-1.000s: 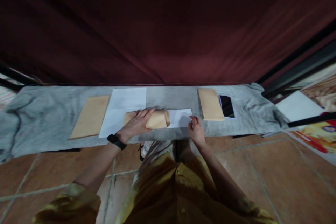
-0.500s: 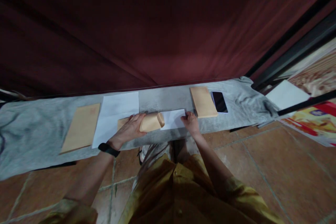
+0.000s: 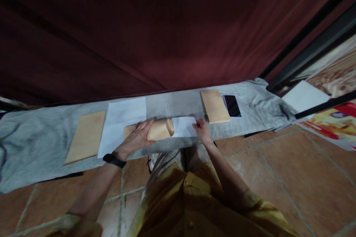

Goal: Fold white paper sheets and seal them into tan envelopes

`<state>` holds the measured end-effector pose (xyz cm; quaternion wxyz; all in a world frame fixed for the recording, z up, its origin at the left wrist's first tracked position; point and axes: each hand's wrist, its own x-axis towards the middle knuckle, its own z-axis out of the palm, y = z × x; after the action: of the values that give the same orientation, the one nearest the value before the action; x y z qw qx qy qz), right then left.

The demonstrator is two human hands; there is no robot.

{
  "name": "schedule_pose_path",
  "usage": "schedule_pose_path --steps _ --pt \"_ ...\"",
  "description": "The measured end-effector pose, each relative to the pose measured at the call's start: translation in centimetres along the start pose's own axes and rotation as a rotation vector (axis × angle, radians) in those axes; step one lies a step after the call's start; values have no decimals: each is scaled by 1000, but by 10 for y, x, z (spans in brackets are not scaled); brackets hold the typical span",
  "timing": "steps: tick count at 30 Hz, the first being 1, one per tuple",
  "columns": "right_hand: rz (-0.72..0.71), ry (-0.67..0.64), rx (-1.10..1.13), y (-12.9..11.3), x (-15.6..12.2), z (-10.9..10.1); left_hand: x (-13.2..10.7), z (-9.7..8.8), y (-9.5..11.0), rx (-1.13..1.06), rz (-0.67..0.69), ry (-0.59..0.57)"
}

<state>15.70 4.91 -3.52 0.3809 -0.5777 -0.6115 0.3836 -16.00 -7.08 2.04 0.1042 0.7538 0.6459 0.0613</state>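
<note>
In the head view, the left hand (image 3: 139, 135) grips a narrow tan paper envelope (image 3: 159, 130), its mouth bulging open, above the grey cloth (image 3: 172, 103). The right hand (image 3: 202, 130) pinches a flat white paper strip (image 3: 183, 126) reaching that mouth.

Room light dim from where I stand. Red curtain (image 3: 178, 37) blackens toward its top; small white paper (image 3: 183, 127) stands out pale. Fine detail soft. Colourful packaging (image 3: 330, 123), far right, looks stretched, print blurred.
</note>
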Motion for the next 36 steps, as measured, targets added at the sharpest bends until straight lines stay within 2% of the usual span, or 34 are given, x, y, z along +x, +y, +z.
schedule_pose_path --steps 8,11,19,28,32,36 --pt "-58 31 199 7 -6 -47 4 -6 2 10 11 -67" --pt "-39 20 252 1 -9 -55 5 -7 3 -1 0 -65" --pt "-91 -41 352 -15 -13 -38 4 -9 7 11 -34 -87" --pt "-7 -64 418 -12 -6 -31 5 -9 8 23 -25 -104" --pt "34 -78 396 -14 -7 -24 5 -8 7 16 -31 -109" --pt "-3 -126 315 -11 -12 -18 5 -6 5 0 -17 -94"
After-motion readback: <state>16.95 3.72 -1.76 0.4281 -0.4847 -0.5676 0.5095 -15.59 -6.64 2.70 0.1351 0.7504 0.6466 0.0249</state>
